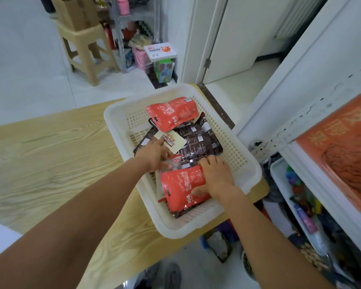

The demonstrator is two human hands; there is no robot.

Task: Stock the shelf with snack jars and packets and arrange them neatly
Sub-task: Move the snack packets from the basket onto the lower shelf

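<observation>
A white perforated basket (pixel 236 147) sits on a light wooden table (pixel 50 155) and holds snack packets. A red packet (pixel 172 112) lies at the far end, dark brown packets (pixel 200 142) in the middle, and another red packet (pixel 181 190) at the near end. My right hand (pixel 216 175) grips the near red packet along its right edge, thumb on its face. My left hand (pixel 153 156) holds a small beige packet (pixel 171 140) over the dark ones. The white shelf (pixel 313 113) stands to the right, with an orange box (pixel 342 151) on it.
A lower shelf tray (pixel 279 176) at the right holds mixed colourful items. On the white floor beyond the table stand a beige plastic stool (pixel 86 49) with a cardboard box and a metal rack (pixel 131 38) with goods. A door frame (pixel 198 38) is behind the basket.
</observation>
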